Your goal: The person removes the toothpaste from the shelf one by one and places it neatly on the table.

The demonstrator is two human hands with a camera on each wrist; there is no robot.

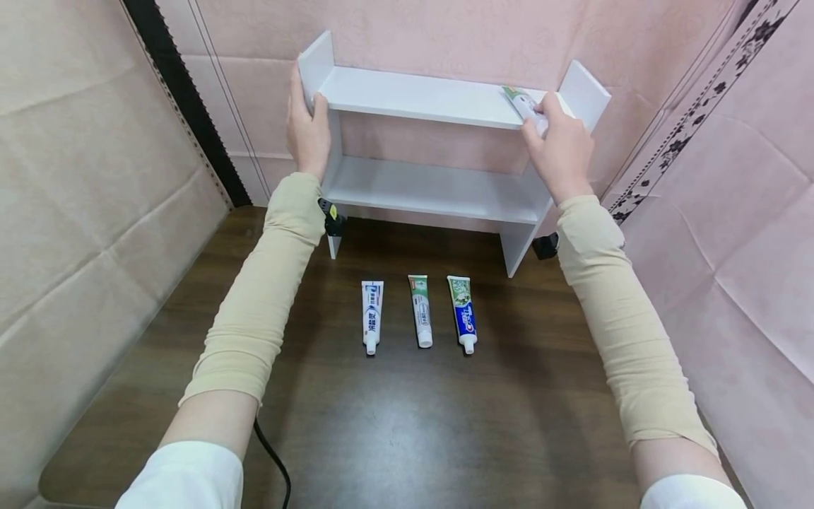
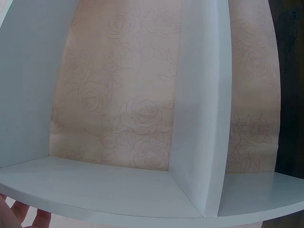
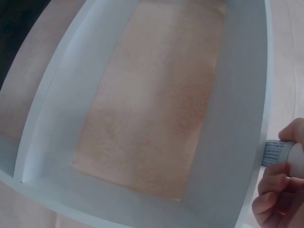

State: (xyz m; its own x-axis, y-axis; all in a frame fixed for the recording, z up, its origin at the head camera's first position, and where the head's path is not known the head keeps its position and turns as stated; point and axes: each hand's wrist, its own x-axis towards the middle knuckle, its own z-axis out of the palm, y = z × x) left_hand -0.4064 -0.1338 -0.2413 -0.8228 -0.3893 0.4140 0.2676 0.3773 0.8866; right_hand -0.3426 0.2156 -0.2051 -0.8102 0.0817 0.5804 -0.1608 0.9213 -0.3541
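Observation:
A white two-tier shelf stands at the back of the table. My left hand grips its left side panel near the top, the thumb on the near side. My right hand pinches a white and green toothpaste tube by its cap end, over the right part of the top shelf board. In the right wrist view the tube's printed end shows between thumb and fingers, beside the board's edge. Whether the tube touches the board I cannot tell.
On the brown table, in front of the shelf, lie a white and blue tube, a green and white tube and a green and blue tube. A black cable runs near my left arm. Pink cloth walls enclose the table.

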